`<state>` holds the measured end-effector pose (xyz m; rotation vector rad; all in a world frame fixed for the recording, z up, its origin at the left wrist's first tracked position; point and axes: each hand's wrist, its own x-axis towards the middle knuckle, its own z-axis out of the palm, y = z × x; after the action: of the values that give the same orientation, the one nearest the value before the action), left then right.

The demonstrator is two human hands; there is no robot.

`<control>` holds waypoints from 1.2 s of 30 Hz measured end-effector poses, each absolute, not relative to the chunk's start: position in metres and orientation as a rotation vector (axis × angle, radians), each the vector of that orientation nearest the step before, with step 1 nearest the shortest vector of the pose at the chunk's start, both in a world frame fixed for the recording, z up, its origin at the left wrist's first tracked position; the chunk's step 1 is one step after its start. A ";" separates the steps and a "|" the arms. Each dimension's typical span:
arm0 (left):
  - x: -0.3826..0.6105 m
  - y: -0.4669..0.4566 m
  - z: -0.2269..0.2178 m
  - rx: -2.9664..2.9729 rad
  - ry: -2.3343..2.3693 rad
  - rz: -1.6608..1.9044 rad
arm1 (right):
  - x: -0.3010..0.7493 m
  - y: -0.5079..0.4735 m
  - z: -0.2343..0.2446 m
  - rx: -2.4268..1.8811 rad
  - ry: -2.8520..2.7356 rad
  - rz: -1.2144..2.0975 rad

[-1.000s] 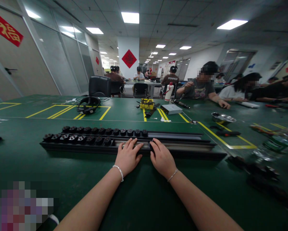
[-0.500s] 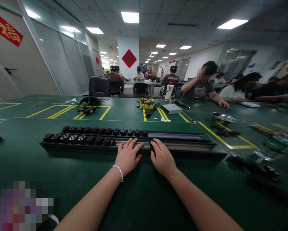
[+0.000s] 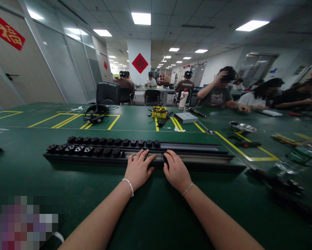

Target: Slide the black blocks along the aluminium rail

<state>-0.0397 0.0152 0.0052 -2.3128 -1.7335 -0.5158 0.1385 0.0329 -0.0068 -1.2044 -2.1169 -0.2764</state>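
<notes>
Two long black track rails lie side by side across the table: the front rail (image 3: 208,158) and the rear rail (image 3: 189,147). Round black track sockets (image 3: 88,150) with pin holes fill the left part of the front rail, and several more sockets (image 3: 118,141) sit along the rear one. My left hand (image 3: 138,171) rests on the front rail with its fingers spread, right of the last socket. Close beside it, my right hand (image 3: 177,170) has its fingers curled round a black track socket (image 3: 165,159) at the rail's channel. Most of that socket is hidden.
Beyond the rails are a headset (image 3: 95,114), a yellow box with cables (image 3: 159,111), a grey box (image 3: 185,117) and a metal bowl (image 3: 242,127). To the right lie a plastic bottle (image 3: 296,158) and dark parts (image 3: 278,182). A co-worker (image 3: 218,90) sits across the table.
My hands and the rails look almost unchanged; my right hand has shifted very slightly right. The co-worker across the table has moved a hand.
</notes>
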 end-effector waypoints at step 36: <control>-0.040 0.014 0.008 -2.319 -1.746 -0.514 | 0.145 0.042 -0.013 -1.253 -2.107 -0.288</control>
<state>-0.0395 0.0142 0.0077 -2.3194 -1.7460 -0.5136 0.1452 0.0422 -0.0132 -1.2527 -2.1072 -0.2880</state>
